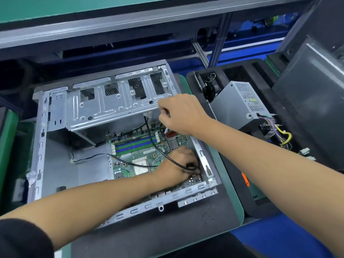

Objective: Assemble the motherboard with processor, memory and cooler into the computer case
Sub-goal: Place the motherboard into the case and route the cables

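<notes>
A dark foam mat on a green workbench carries the open computer case, lying on its side. The motherboard sits inside at the case's right end, its processor bare and 4 memory slots beside it. The left hand pinches a black cable near the board's right edge. The right hand is curled round something small I cannot make out. A power supply leans in a black tray just right of the case.

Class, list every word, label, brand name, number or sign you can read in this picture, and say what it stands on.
None can be read.
White sticker on the motherboard: print too blurred.
Yellow label on the power supply: too small.
White tag by the black cable: blurred.
</notes>
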### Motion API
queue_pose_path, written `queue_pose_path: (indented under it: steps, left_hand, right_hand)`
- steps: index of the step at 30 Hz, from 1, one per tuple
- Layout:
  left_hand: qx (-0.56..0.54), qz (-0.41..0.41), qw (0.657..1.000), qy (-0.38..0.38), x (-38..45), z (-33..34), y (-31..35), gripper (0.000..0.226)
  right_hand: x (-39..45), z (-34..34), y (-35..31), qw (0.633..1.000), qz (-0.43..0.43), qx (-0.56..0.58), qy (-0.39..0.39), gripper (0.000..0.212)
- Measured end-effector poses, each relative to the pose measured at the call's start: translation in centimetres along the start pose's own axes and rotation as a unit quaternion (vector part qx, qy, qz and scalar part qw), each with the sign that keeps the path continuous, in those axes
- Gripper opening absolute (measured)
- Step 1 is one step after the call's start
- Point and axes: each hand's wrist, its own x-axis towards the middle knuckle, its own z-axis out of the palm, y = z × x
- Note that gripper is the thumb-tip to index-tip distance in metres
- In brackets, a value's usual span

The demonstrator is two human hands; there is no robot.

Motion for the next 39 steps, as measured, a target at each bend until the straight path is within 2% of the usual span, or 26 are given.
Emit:
queue_pose_path:
  steps: [5,8,12,17,26,36,39]
  left_hand:
    - [-0.054,-0.033,0.997,0.043,-0.1,-0.9,-0.1,0.013]
    - [-0.081,-0.051,0.995,0.037,-0.1,-1.5,-0.3,0.012]
    - [-0.092,-0.013,0.995,0.026,-0.7,-0.5,0.3,0.019]
    - [0.016,0.059,0.998,-0.006,-0.5,1.2,-0.2,0.022]
    - [0.121,0.042,0.987,-0.1,0.0,1.4,-0.2,0.017]
    - [0.15,0.06,0.98,-0.119,-0.1,0.0,1.0,0.021]
    - [0.203,0.037,0.967,-0.148,0.3,-0.6,1.4,0.022]
  right_hand:
    - [0.0,0.3,0.1,1.0,0.0,0.001,0.006,0.013]
    - [0.1,0.4,0.1,1.0,0.0,0.001,0.006,0.012]
    - [0.1,0.5,0.2,1.0,-0.001,0.002,0.008,0.013]
    - [0.1,0.5,0.3,1.0,0.001,0.002,0.005,0.012]
    - [0.1,0.4,0.3,1.0,0.008,0.017,-0.003,0.012]
    - [0.1,0.4,0.3,1.0,0.004,0.015,-0.005,0.012]
    - [0.1,0.4,0.2,1.0,0.005,0.011,-0.004,0.011]
